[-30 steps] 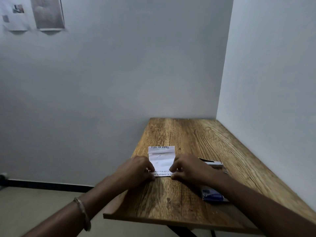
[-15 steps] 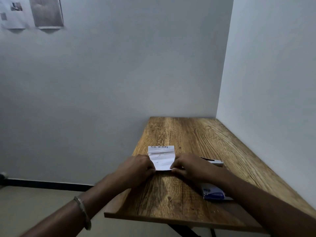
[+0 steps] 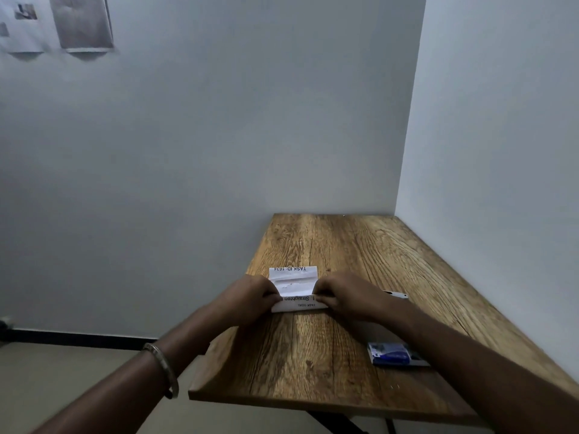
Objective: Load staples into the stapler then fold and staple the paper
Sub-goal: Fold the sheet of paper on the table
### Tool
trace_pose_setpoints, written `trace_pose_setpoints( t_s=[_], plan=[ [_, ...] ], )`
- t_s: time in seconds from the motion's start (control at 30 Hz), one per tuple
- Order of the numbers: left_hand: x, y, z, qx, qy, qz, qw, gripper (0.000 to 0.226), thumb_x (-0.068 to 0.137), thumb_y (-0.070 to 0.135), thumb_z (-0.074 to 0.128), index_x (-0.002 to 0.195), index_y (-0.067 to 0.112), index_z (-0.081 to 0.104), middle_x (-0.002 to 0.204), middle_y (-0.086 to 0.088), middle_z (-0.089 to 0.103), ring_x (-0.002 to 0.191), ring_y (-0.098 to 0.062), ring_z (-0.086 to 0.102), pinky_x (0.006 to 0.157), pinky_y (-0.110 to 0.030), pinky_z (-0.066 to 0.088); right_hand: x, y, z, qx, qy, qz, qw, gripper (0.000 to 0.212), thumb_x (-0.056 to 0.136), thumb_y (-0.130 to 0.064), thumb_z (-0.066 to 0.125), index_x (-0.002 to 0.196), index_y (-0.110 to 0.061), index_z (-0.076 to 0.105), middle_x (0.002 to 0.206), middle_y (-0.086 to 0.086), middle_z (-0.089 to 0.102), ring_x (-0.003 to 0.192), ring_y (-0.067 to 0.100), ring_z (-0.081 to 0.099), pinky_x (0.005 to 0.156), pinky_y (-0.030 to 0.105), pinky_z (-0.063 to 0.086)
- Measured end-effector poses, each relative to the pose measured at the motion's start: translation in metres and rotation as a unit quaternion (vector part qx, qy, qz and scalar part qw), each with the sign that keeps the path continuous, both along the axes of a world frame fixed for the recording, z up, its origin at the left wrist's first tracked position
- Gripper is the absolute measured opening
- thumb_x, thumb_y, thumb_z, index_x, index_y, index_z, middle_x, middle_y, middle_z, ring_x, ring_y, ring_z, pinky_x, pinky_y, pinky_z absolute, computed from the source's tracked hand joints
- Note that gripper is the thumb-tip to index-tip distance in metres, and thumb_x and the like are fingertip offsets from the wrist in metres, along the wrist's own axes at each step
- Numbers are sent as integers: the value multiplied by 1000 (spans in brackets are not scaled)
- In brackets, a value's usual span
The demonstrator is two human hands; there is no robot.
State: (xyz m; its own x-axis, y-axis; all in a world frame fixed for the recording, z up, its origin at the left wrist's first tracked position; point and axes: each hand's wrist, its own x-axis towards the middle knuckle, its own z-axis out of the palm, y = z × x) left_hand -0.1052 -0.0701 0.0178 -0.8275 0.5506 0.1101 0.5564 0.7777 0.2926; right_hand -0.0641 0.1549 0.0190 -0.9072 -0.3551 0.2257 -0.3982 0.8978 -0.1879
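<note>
A small white printed paper (image 3: pixel 294 282) lies on the wooden table (image 3: pixel 344 245), with its near edge turned up into a folded strip showing text. My left hand (image 3: pixel 250 297) pinches the left end of that fold, and my right hand (image 3: pixel 347 296) pinches the right end. Behind my right wrist a thin silver stapler (image 3: pixel 398 295) pokes out, mostly hidden. A blue staple box (image 3: pixel 393 354) lies on the table under my right forearm.
The table stands in a corner, with white walls at the back and along the right. Its left and near edges drop to the floor. Sheets (image 3: pixel 81 23) hang on the wall at upper left.
The paper's near edge has been turned over toward the far side, so a printed strip now shows. Both hands stayed at the paper's sides.
</note>
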Motion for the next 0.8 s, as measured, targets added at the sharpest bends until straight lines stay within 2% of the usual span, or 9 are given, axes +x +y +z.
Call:
trace_pose_setpoints(
  t_s=[0.07,0.2,0.33,0.43,0.53,0.67,0.8],
  plan=[
    [-4,1,-1,3,-6,7,1000,26,99,29,54,110,14,73,104,-1,75,68,-1,56,60,-16,40,-3,0,-1,-6,-1,-6,1000,19,94,-20,64,109,-12,73,108,5,73,91,13,65,71,19,39],
    [-7,2,-3,4,0,21,1000,25,98,29,55,108,15,74,103,-2,74,74,-9,59,68,-24,44,-10,1,-3,-14,-4,-8,1000,19,92,-18,67,109,-11,73,108,4,73,84,5,59,62,9,34],
    [-7,2,-5,12,3,33,999,24,97,28,57,107,14,73,104,-4,74,87,-18,66,78,-33,52,-14,2,-4,-30,-13,-12,999,18,92,-18,67,107,-11,73,106,4,74,86,8,65,69,12,42],
    [-7,1,-6,19,4,34,999,24,97,29,57,108,13,72,106,-4,72,90,-19,66,81,-35,54,-17,3,-5,-38,-18,-11,999,18,91,-18,67,108,-11,74,106,2,74,84,5,63,67,11,39],
    [-6,-1,-7,29,5,32,999,23,97,29,57,108,13,71,105,-4,72,89,-18,66,80,-35,55,-18,6,-6,-64,-31,-7,997,17,92,-20,67,107,-14,74,106,0,73,77,-5,55,64,9,36],
    [-5,-2,-6,49,7,23,999,21,98,28,57,108,14,70,105,-2,71,80,-12,63,68,-24,51,-17,10,-4,-89,-36,2,995,15,93,-23,66,106,-17,73,101,-8,67,78,-6,54,65,10,37],
    [-4,-2,-6,60,18,24,998,19,97,28,58,107,17,70,105,0,71,79,-9,62,66,-22,49,-17,11,-5,-87,-32,6,996,14,93,-25,66,104,-18,72,93,-15,61,75,-7,54,62,10,36]
  ],
)
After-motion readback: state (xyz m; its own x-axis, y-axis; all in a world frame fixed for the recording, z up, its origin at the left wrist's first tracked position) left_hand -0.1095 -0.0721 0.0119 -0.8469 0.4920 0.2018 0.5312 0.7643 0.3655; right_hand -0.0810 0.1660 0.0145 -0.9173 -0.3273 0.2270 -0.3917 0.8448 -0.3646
